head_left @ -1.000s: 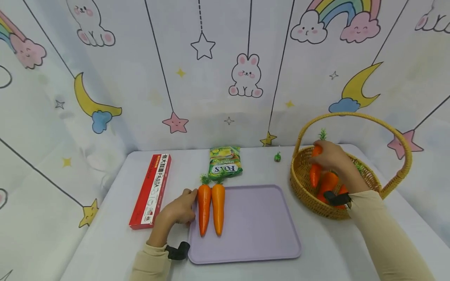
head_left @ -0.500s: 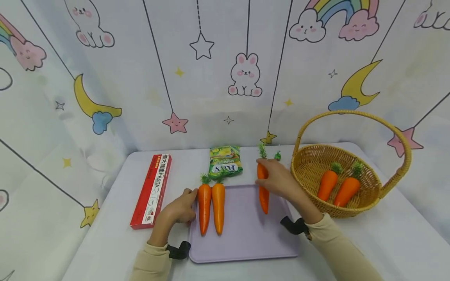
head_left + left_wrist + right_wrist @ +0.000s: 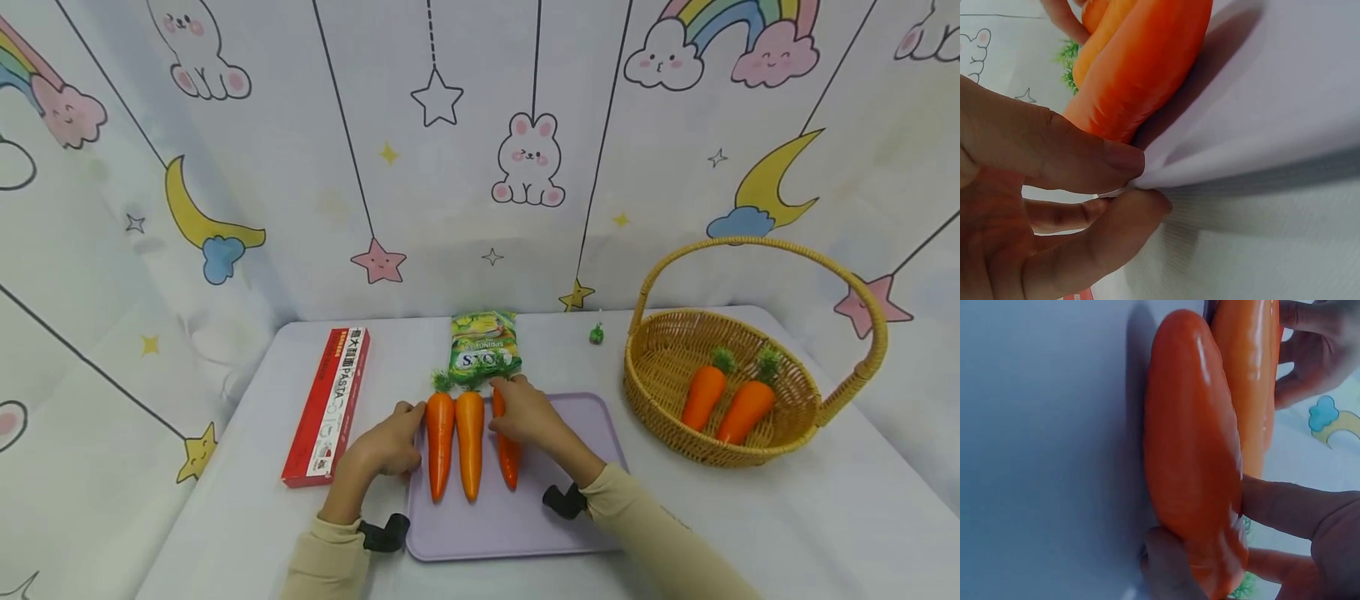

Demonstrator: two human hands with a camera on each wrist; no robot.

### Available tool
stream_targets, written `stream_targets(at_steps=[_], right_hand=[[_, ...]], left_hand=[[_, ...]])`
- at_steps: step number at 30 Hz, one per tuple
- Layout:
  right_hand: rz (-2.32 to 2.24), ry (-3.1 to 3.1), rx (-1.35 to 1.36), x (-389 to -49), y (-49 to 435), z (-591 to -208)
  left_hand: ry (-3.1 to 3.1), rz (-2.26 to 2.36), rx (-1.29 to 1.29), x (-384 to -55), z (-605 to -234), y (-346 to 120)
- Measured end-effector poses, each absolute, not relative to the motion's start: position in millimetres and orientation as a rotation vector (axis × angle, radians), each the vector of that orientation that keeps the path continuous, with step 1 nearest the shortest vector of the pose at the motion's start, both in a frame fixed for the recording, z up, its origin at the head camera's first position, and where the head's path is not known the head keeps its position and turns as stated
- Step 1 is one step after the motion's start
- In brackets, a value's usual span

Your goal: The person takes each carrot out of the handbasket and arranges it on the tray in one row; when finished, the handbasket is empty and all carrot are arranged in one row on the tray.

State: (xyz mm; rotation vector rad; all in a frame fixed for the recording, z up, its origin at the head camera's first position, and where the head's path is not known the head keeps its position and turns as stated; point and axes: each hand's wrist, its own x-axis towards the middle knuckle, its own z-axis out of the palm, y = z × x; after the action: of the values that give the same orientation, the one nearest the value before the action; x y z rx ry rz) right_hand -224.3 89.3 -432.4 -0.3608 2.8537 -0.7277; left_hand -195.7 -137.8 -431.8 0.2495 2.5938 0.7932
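Note:
My left hand (image 3: 386,442) pinches the left rim of a lilac tray (image 3: 555,525); in the left wrist view its thumb lies over the tray rim (image 3: 1229,164) and a finger under it. Side by side on the tray's left part lie a red-orange carrot (image 3: 440,446) and a lighter orange carrot (image 3: 470,450), green tops toward the back. My right hand (image 3: 528,414) grips a third carrot (image 3: 510,468) around its thick end, just right of those two. The right wrist view shows thumb and fingers around this carrot (image 3: 1191,431), its tip low over the tray.
A wicker basket (image 3: 637,387) with a tall handle stands at right, with two carrots (image 3: 705,396) inside. Behind the tray lies a green snack bag (image 3: 483,342). A red pasta box (image 3: 326,408) lies at left, a small green piece (image 3: 596,334) at the back.
My right hand has lifted a carrot out of the basket and carried it left over the tray, beside the other two. The left hand stays at the tray's rim.

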Motion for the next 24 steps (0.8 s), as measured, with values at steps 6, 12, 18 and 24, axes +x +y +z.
stream_targets(at_steps=[6,12,18,24], right_hand=[[-0.767,2.825,-0.377,-218.1,81.2,-434.5],[-0.767,2.821,-0.384,-214.7,77.9,-432.0],[-0.752,2.825,-0.393,-213.3,76.4,-429.3],[-0.666,2.848,-0.406,-211.2,77.3,-425.0]], left_hand=[[2.6,0.779,0.252,-195.4,-432.6,-136.9],[2.599,0.786,0.242,-195.5,-431.8,-137.1],[2.594,0.784,0.228,-195.1,-431.9,-137.0],[2.604,0.773,0.243,-196.9,-432.3,-136.8]])
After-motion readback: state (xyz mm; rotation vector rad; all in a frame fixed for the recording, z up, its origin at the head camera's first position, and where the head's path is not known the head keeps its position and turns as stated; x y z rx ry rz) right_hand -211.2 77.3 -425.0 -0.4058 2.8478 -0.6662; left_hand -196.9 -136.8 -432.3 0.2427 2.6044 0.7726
